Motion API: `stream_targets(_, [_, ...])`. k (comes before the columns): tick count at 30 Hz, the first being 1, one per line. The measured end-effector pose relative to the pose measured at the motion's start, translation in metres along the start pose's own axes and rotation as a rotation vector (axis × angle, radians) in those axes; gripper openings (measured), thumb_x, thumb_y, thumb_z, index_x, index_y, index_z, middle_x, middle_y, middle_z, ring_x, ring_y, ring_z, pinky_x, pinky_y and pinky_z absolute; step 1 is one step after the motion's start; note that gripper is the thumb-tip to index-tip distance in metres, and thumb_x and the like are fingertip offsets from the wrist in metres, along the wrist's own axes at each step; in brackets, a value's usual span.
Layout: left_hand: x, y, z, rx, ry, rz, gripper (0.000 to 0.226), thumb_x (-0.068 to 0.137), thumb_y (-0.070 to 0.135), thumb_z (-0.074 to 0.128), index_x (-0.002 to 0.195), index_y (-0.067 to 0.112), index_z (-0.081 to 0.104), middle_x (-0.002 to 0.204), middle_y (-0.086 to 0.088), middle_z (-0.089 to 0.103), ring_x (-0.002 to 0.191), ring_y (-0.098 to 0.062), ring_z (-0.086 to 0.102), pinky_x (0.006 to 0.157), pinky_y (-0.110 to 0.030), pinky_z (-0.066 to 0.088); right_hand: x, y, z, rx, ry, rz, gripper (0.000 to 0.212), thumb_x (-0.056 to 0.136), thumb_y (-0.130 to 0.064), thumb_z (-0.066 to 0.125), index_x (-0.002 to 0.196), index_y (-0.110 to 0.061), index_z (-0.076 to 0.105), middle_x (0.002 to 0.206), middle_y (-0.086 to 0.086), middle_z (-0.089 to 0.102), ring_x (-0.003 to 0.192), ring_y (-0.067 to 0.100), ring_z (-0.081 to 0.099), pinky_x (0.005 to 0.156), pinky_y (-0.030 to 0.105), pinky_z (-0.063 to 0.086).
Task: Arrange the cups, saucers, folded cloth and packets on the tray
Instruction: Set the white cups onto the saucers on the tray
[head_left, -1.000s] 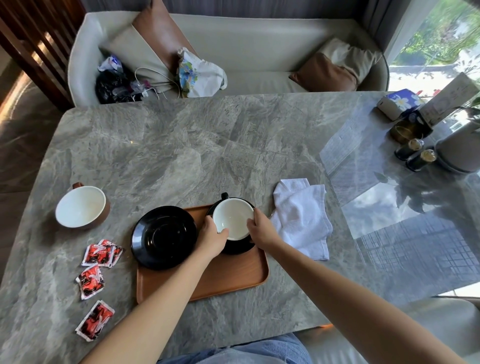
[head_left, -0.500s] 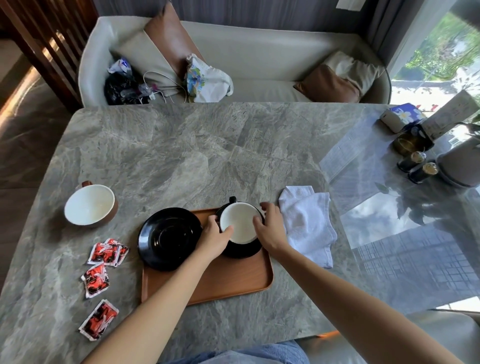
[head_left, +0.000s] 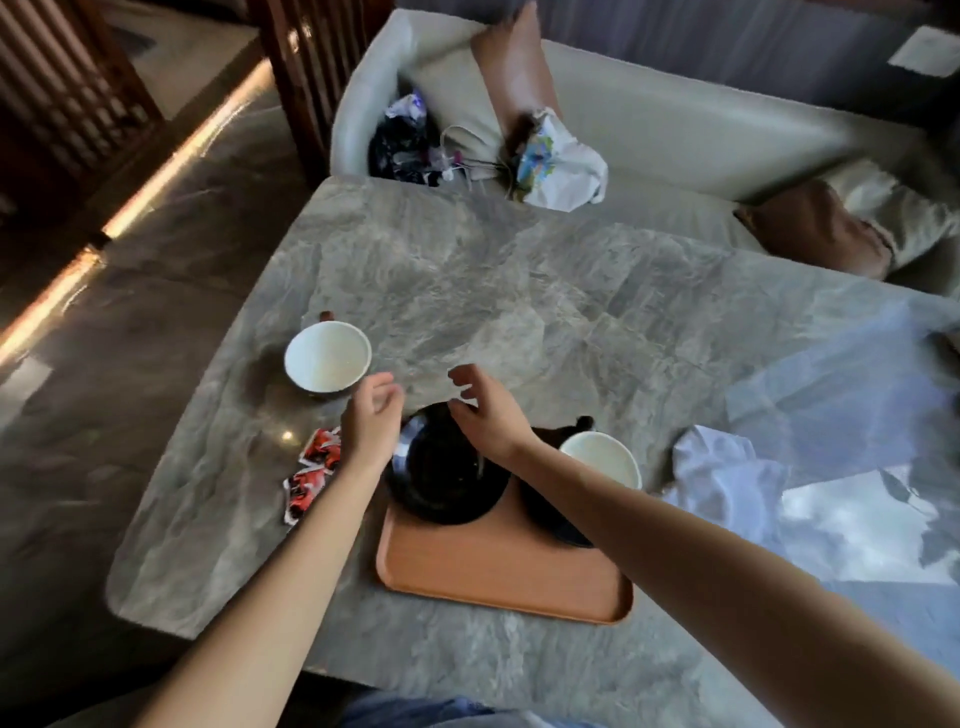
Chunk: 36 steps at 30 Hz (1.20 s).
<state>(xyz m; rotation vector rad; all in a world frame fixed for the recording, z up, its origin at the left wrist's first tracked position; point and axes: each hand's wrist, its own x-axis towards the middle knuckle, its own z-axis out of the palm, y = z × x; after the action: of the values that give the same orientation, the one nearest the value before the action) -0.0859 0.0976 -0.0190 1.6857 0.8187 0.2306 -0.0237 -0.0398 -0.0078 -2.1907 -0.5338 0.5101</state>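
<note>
An orange-brown tray (head_left: 498, 582) lies on the marble table. A black cup with a white inside (head_left: 602, 460) stands on a black saucer (head_left: 558, 525) at the tray's right. An empty black saucer (head_left: 441, 483) sits on the tray's left corner. A brown cup (head_left: 327, 358) stands off the tray to the upper left. Red packets (head_left: 311, 470) lie left of the tray. A white cloth (head_left: 727, 473) lies to the right. My left hand (head_left: 371, 421) and right hand (head_left: 485, 410) hover with loosely curled fingers, holding nothing, between the empty saucer and the brown cup.
A beige sofa (head_left: 675, 130) with cushions, a printed bag (head_left: 561, 166) and dark clutter (head_left: 410, 145) stands behind the table. The table's left edge (head_left: 197, 457) drops to a marble floor. A wooden slatted screen (head_left: 311, 62) stands at the back left.
Both hands let go of the black cup on its saucer and moved up and left toward the brown cup. The view swung left and is blurred.
</note>
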Motion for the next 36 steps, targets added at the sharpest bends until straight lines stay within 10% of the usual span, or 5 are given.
stream_targets(5, [0.025, -0.026, -0.042, -0.09, 0.088, -0.154, 0.025, 0.091, 0.008, 0.051, 0.114, 0.0, 0.056, 0.116, -0.022, 0.062, 0.087, -0.017, 0.058, 0.072, -0.019, 0.043, 0.057, -0.031, 0.046, 0.067, -0.117, 0.089, 0.039, 0.094, -0.01, 0.045, 0.132, -0.002, 0.045, 0.134, 0.018, 0.053, 0.118, 0.033, 0.054, 0.098, 0.036, 0.041])
stream_targets(11, [0.061, -0.057, -0.078, -0.128, 0.333, -0.311, 0.015, 0.086, 0.016, 0.057, 0.094, 0.012, 0.045, 0.097, -0.011, 0.056, 0.1, -0.033, 0.059, 0.093, -0.049, 0.048, 0.108, -0.046, 0.104, 0.107, -0.192, 0.275, 0.038, 0.094, -0.019, 0.05, 0.128, -0.001, 0.043, 0.128, 0.021, 0.055, 0.118, 0.034, 0.053, 0.095, 0.036, 0.041])
stream_targets(23, [0.087, -0.046, -0.069, -0.301, 0.191, -0.394, 0.037, 0.095, 0.024, 0.041, 0.131, 0.018, 0.04, 0.121, -0.002, 0.046, 0.11, -0.02, 0.051, 0.086, -0.036, 0.046, 0.123, -0.041, 0.101, 0.335, -0.207, 0.433, 0.043, 0.087, -0.008, 0.048, 0.129, -0.01, 0.038, 0.131, 0.014, 0.046, 0.104, 0.03, 0.056, 0.081, 0.044, 0.058])
stream_targets(27, [0.078, -0.036, -0.067, -0.28, 0.148, -0.353, 0.01, 0.093, 0.022, 0.046, 0.102, 0.021, 0.052, 0.116, -0.006, 0.052, 0.101, -0.021, 0.053, 0.077, -0.032, 0.05, 0.117, -0.044, 0.09, 0.393, -0.219, 0.516, 0.04, 0.089, -0.006, 0.046, 0.127, -0.01, 0.035, 0.133, 0.016, 0.042, 0.115, 0.037, 0.054, 0.069, 0.036, 0.057])
stream_targets(36, [0.021, -0.016, -0.039, -0.205, -0.066, -0.218, 0.025, 0.085, 0.012, 0.059, 0.087, 0.035, 0.051, 0.092, 0.014, 0.055, 0.086, -0.015, 0.06, 0.093, -0.051, 0.05, 0.052, -0.016, 0.029, 0.398, -0.141, 0.41, 0.034, 0.088, -0.005, 0.044, 0.121, -0.008, 0.033, 0.115, 0.009, 0.043, 0.095, 0.022, 0.056, 0.059, 0.033, 0.059])
